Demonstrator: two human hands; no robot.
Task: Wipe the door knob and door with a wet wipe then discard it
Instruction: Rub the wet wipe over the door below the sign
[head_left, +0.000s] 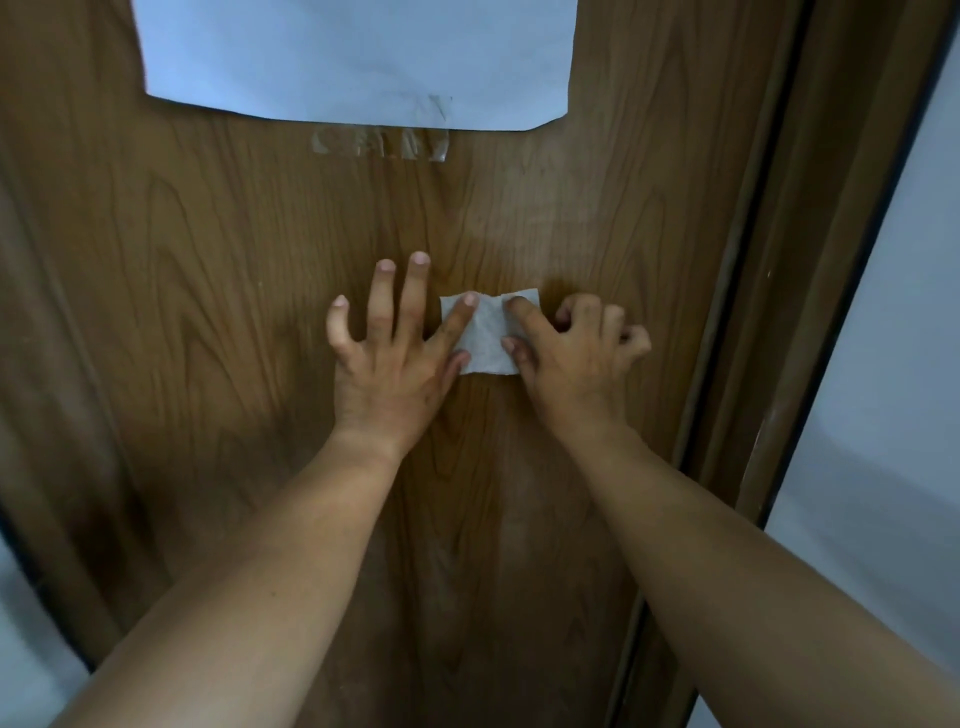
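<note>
Both bare forearms reach up from below toward the wooden door (260, 260), and the two hands meet on a small folded wet wipe (485, 338) pressed flat against the panel at about mid-height. The left hand (387, 358) is spread wide, most fingers splayed on bare wood and only its index fingertip and thumb pinning the wipe's left edge. The right hand (569, 358) has its index finger and thumb on the wipe's right side, the other fingers curled in. Neither seems to truly grip it, though the thumbs are partly hidden, so I can't be sure. With so little holding it, the wipe could slide out and drop if either hand lifts first, or bunch up if the two pull apart. Farther up, a strip of tape (382, 143) and a white paper sheet (358, 57) hang on the door; a wet stroke carried too high could lift the tape or dampen the paper. No door knob is visible from here.
</note>
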